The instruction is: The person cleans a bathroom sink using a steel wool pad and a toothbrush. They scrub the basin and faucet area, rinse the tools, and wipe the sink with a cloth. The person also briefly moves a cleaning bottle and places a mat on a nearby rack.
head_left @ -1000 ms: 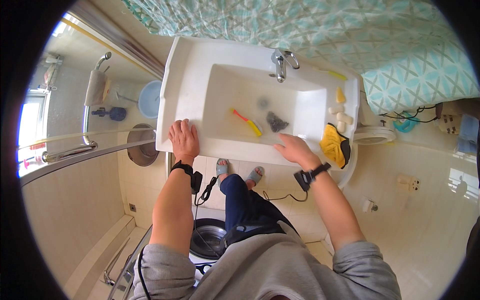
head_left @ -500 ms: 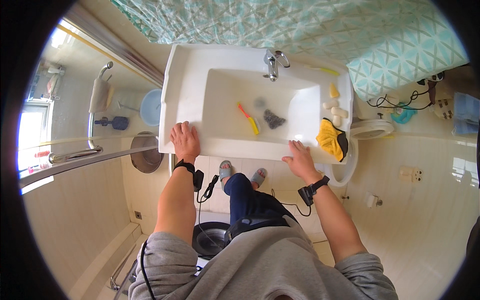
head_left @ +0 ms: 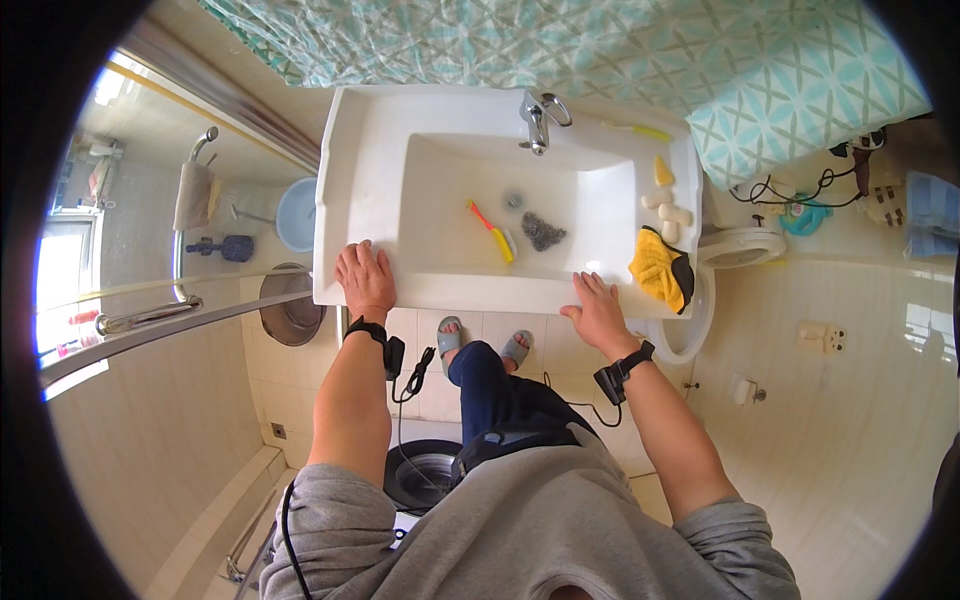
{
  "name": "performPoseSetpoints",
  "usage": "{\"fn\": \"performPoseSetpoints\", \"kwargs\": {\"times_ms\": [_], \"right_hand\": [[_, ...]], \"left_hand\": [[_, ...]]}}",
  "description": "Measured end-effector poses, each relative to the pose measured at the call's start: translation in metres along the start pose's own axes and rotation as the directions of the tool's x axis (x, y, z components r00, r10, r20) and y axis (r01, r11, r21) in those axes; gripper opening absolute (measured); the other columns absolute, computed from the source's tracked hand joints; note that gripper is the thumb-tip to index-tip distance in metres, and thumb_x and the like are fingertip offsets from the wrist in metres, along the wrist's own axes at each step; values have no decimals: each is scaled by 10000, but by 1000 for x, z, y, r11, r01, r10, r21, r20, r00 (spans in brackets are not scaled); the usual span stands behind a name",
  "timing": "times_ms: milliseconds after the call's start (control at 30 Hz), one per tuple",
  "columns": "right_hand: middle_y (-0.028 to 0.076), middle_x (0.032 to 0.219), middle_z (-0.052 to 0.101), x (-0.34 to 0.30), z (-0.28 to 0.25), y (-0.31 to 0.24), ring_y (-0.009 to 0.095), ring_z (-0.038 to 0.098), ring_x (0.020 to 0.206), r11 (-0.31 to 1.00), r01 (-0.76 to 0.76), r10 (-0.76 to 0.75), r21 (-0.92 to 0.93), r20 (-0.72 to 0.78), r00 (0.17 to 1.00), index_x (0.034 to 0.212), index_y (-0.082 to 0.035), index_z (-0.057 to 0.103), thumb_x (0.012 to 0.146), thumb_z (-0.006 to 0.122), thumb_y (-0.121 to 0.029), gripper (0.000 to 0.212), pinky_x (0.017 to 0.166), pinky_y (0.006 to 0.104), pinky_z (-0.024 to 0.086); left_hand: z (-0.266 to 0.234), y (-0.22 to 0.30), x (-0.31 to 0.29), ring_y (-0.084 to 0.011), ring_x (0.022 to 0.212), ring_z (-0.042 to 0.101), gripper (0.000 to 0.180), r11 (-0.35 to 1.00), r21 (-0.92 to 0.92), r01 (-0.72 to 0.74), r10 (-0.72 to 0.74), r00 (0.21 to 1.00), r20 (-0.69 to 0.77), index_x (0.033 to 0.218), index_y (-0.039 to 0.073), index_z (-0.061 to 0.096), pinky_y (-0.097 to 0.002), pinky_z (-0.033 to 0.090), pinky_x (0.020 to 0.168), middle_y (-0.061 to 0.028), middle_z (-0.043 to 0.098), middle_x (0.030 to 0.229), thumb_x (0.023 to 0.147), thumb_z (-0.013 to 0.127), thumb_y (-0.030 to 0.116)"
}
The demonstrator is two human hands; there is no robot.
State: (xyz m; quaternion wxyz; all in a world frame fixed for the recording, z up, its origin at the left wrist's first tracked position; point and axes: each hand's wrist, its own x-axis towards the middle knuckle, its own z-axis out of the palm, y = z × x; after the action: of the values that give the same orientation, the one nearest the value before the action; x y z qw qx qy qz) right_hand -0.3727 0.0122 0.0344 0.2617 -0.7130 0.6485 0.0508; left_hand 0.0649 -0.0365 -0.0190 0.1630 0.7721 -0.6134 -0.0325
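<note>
My left hand [head_left: 366, 278] lies flat on the front left rim of a white washbasin [head_left: 362, 180], fingers stretched out and holding nothing. Farther right along the same front edge rests my right hand [head_left: 600, 306], palm down with its fingers apart. In the bowl between them are a yellow brush [head_left: 500, 243] with an orange-red handle and, to its right, a dark grey steel wool scrubber [head_left: 543, 232]. Just right of my right hand, a yellow cloth [head_left: 657, 266] with a dark border is bunched on the basin's right ledge.
A chrome faucet [head_left: 537, 125] stands at the back. Along the right ledge lie several pale soap pieces [head_left: 676, 214], a yellow wedge [head_left: 662, 171] and a yellow-green stick [head_left: 650, 132]. A patterned curtain [head_left: 560, 45] hangs behind; a toilet [head_left: 742, 246] stands right, a blue basin [head_left: 297, 215] left.
The whole view has shifted slightly, so the basin and its contents sit a little up and left. Both hands stay on the front rim.
</note>
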Motion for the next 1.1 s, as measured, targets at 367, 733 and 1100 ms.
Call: {"fn": "performPoseSetpoints", "kwargs": {"times_ms": [367,733,1100], "right_hand": [[222,1618,492,1,-1,-2,394,379,1558,1000,-3,3,4,-8,1000,1558,-13,486,970,725,-419,754,1262,655,231],[222,1630,479,1,-2,-3,383,369,1567,1000,-13,13,5,7,1000,1566,-19,479,972,724,-421,758,1268,651,223],[211,1623,488,1,-1,-1,381,365,1567,1000,-10,10,-2,1,1000,1568,-33,489,986,720,-390,721,1263,655,225]], "left_hand": [[2,-1,0,-379,1265,502,342,1000,-1,3,-3,1000,-14,1308,72,604,-537,355,1125,-159,580,1287,1032,623,272],[1,-1,0,-383,1268,503,348,1000,-13,8,-8,1000,-2,1309,69,608,-536,350,1128,-161,584,1293,1030,621,276],[-1,1,0,-385,1277,500,348,1000,-14,12,-12,1000,-4,1305,66,610,-542,346,1138,-169,584,1295,1030,622,278]]}}
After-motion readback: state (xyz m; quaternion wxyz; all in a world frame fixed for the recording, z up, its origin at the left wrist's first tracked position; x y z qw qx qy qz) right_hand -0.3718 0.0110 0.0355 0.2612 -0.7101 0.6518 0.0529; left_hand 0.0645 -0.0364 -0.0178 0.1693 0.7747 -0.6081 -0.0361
